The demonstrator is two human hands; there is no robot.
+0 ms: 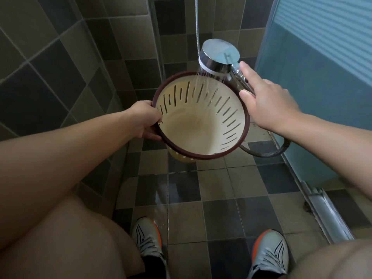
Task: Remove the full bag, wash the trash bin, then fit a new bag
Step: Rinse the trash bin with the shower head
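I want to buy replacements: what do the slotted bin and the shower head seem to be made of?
The bin looks like moulded plastic: cream, smooth, faintly glossy walls with cut slots, under a dark maroon rim. The shower head looks like chromed metal or chrome-plated plastic, mirror-bright with a white face ring; which one cannot be told. Its hose looks like ribbed metal.

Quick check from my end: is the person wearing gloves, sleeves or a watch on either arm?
No. The left hand and right hand are bare: no gloves, rings or watch. Both forearms are uncovered as far as the frame shows, with no sleeve in view.
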